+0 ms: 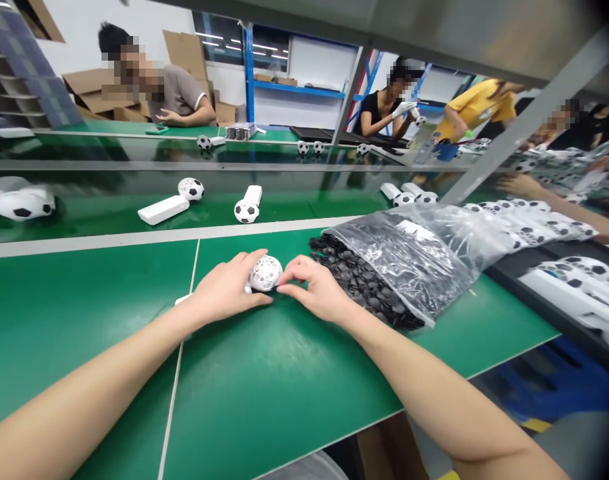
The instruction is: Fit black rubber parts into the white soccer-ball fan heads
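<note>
My left hand [231,287] curls around a white handheld fan [266,273] with a round, slotted ball-shaped head. The head faces up without black patches, and its handle lies mostly hidden under my palm. At the right edge of the head, my right hand [309,283] has thumb and forefinger pinched together. A small dark bit shows at those fingertips, probably a black piece like those nearby, partly hidden. Just right of that hand, an open clear plastic bag [409,247] spills many small black pieces [369,283] onto the green table [264,373].
Beyond the pale ledge, a green belt [304,193] carries football-headed fans [247,211]. A black tray [514,270] of fans stands at right, beside a slanted metal post [509,133]. Co-workers sit across the line, and another person's arm [534,193] reaches in at right.
</note>
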`<action>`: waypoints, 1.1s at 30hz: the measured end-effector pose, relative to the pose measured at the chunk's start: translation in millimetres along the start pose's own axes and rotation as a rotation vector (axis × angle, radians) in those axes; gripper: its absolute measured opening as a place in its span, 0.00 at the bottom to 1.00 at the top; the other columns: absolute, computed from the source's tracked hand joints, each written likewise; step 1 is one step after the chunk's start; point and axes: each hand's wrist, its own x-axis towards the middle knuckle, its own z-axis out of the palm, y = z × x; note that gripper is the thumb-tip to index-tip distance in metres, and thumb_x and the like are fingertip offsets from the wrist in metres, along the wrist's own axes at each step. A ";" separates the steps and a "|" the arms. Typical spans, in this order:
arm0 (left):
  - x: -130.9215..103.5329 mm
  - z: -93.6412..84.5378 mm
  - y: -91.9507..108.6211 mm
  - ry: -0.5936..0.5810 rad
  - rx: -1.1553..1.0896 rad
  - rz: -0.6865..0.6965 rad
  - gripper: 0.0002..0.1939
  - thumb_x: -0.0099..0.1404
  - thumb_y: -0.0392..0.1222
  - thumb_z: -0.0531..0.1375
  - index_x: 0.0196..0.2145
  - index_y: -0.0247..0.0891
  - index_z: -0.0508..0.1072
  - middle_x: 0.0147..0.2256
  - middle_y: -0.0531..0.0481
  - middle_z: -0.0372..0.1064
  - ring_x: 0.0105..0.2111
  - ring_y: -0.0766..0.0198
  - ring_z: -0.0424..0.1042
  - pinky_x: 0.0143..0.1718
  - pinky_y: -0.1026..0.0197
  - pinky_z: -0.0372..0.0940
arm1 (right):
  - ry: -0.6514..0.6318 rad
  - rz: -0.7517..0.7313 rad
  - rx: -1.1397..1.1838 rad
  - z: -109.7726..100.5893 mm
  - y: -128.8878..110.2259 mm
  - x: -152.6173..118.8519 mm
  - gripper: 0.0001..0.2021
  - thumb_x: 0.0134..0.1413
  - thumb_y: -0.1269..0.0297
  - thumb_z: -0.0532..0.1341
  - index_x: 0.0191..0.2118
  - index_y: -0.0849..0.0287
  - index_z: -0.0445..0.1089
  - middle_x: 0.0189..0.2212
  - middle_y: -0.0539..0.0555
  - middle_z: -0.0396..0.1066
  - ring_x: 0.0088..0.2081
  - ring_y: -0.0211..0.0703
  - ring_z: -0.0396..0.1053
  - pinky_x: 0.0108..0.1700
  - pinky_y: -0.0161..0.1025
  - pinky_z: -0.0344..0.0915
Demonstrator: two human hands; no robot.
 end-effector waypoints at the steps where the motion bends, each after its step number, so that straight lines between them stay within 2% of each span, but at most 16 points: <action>1: 0.3 0.1 1.4 -0.004 -0.022 0.002 0.41 0.50 0.59 0.60 0.58 0.45 0.52 0.53 0.46 0.60 0.48 0.51 0.64 0.46 0.54 0.61 | 0.015 -0.017 -0.011 2.3 -0.2 0.4 0.02 0.49 0.71 0.62 0.29 0.57 0.70 0.30 0.50 0.64 0.37 0.39 0.64 0.43 0.39 0.61; 5: 1.4 -0.2 4.5 -0.013 -0.065 0.013 0.40 0.49 0.62 0.59 0.56 0.45 0.55 0.51 0.46 0.62 0.48 0.51 0.64 0.45 0.54 0.61 | 0.020 -0.056 -0.063 9.4 -2.7 0.5 0.03 0.48 0.72 0.63 0.28 0.57 0.69 0.33 0.50 0.61 0.39 0.41 0.61 0.45 0.41 0.60; 9: 2.0 0.2 4.2 0.003 -0.123 0.020 0.38 0.49 0.61 0.60 0.54 0.44 0.57 0.49 0.47 0.63 0.46 0.53 0.65 0.44 0.57 0.61 | 0.005 -0.048 -0.051 12.4 -3.7 -0.4 0.05 0.47 0.73 0.63 0.26 0.58 0.67 0.33 0.50 0.60 0.40 0.40 0.61 0.45 0.40 0.60; 11: 2.5 0.4 4.7 0.019 -0.142 0.008 0.36 0.48 0.60 0.60 0.52 0.45 0.59 0.47 0.48 0.64 0.45 0.54 0.66 0.42 0.57 0.61 | 0.033 -0.001 -0.004 12.9 -2.1 0.4 0.05 0.46 0.72 0.63 0.28 0.58 0.65 0.35 0.50 0.59 0.41 0.40 0.61 0.47 0.40 0.60; 13: 3.3 0.2 6.1 0.026 -0.147 -0.017 0.34 0.47 0.59 0.61 0.50 0.45 0.61 0.46 0.50 0.65 0.43 0.54 0.66 0.39 0.58 0.62 | 0.063 0.081 0.054 13.7 0.3 1.9 0.10 0.43 0.71 0.65 0.31 0.57 0.63 0.38 0.51 0.60 0.45 0.42 0.60 0.48 0.42 0.60; 17: 4.5 -0.9 8.4 0.015 -0.169 -0.052 0.31 0.46 0.58 0.61 0.48 0.47 0.62 0.44 0.51 0.65 0.41 0.55 0.67 0.35 0.60 0.61 | 0.040 0.243 0.280 19.2 2.5 3.7 0.17 0.40 0.68 0.65 0.35 0.57 0.56 0.46 0.54 0.61 0.47 0.43 0.63 0.46 0.42 0.64; 21: 3.6 0.4 7.7 0.034 -0.177 -0.037 0.29 0.47 0.56 0.61 0.46 0.47 0.62 0.44 0.52 0.65 0.41 0.57 0.67 0.37 0.60 0.62 | 0.061 0.256 0.276 22.5 1.8 4.7 0.18 0.41 0.67 0.64 0.38 0.57 0.57 0.46 0.55 0.63 0.46 0.43 0.64 0.39 0.38 0.66; 25: 1.7 0.8 4.6 0.020 -0.123 -0.034 0.33 0.48 0.56 0.61 0.51 0.49 0.58 0.49 0.52 0.63 0.43 0.54 0.67 0.40 0.57 0.62 | 0.055 0.222 0.199 0.7 13.3 10.1 0.15 0.44 0.63 0.64 0.38 0.59 0.62 0.40 0.53 0.68 0.42 0.41 0.67 0.39 0.36 0.65; 29: 2.8 -2.1 -1.4 0.008 -0.024 -0.029 0.30 0.51 0.47 0.58 0.52 0.46 0.58 0.49 0.51 0.65 0.44 0.52 0.67 0.42 0.55 0.61 | 0.171 0.337 -0.203 -38.7 29.7 10.8 0.03 0.48 0.65 0.60 0.28 0.59 0.67 0.25 0.49 0.69 0.28 0.37 0.67 0.33 0.35 0.62; 31: 3.5 -2.9 -4.1 0.012 0.018 0.004 0.29 0.51 0.41 0.55 0.53 0.47 0.58 0.50 0.51 0.64 0.45 0.51 0.66 0.43 0.54 0.60 | 0.092 0.409 -0.381 -50.8 32.2 8.4 0.03 0.47 0.68 0.60 0.25 0.58 0.68 0.22 0.47 0.69 0.25 0.36 0.66 0.30 0.34 0.60; 33: 3.7 -2.6 -5.8 0.012 0.059 0.039 0.31 0.52 0.37 0.52 0.55 0.49 0.56 0.51 0.51 0.63 0.47 0.51 0.64 0.45 0.53 0.59 | -0.032 0.439 -0.487 -54.1 30.2 6.2 0.03 0.47 0.67 0.61 0.25 0.57 0.70 0.23 0.47 0.71 0.26 0.37 0.67 0.29 0.34 0.59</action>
